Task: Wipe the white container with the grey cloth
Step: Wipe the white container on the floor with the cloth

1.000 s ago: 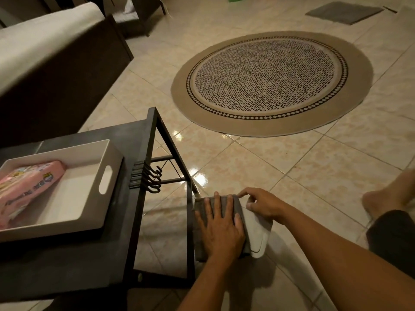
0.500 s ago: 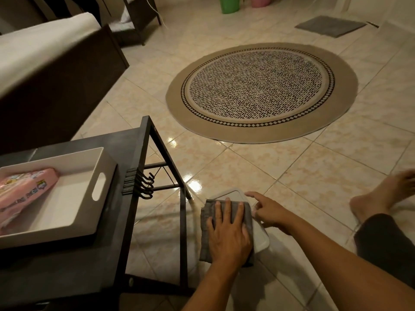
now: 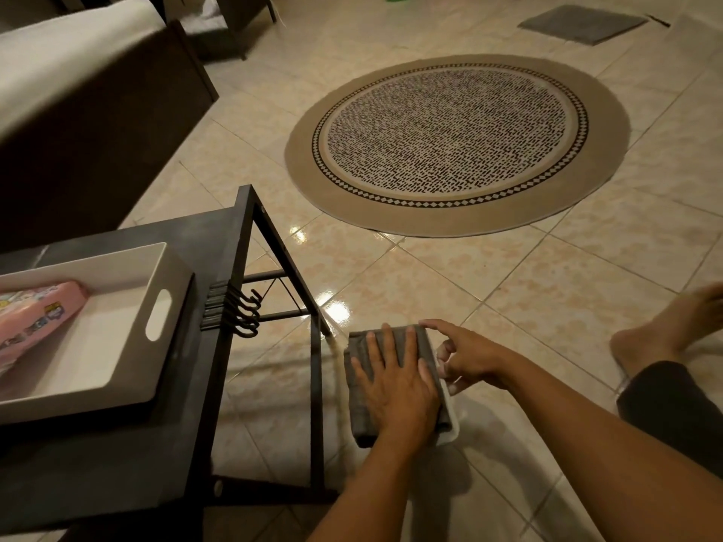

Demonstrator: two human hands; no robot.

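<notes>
The white container (image 3: 450, 427) lies on the floor tiles beside the leg of the dark shelf, and only its right rim and near corner show. The folded grey cloth (image 3: 359, 389) covers most of its top. My left hand (image 3: 396, 389) presses flat on the cloth with the fingers spread and pointing away from me. My right hand (image 3: 467, 356) rests on the container's right edge: the index finger reaches to the cloth's far corner and the other fingers curl against the rim.
A dark metal shelf (image 3: 219, 244) with hooks (image 3: 244, 312) stands at left. It carries a white tray (image 3: 156, 346) holding a pink packet (image 3: 35, 312). A round patterned rug (image 3: 455, 142) lies ahead, a bare foot (image 3: 661, 330) at right, and a dark bed frame (image 3: 98, 142) at far left.
My left hand has slid the cloth away from me across the container, so the far edge that showed half a second ago is covered. My right hand stayed on the right rim.
</notes>
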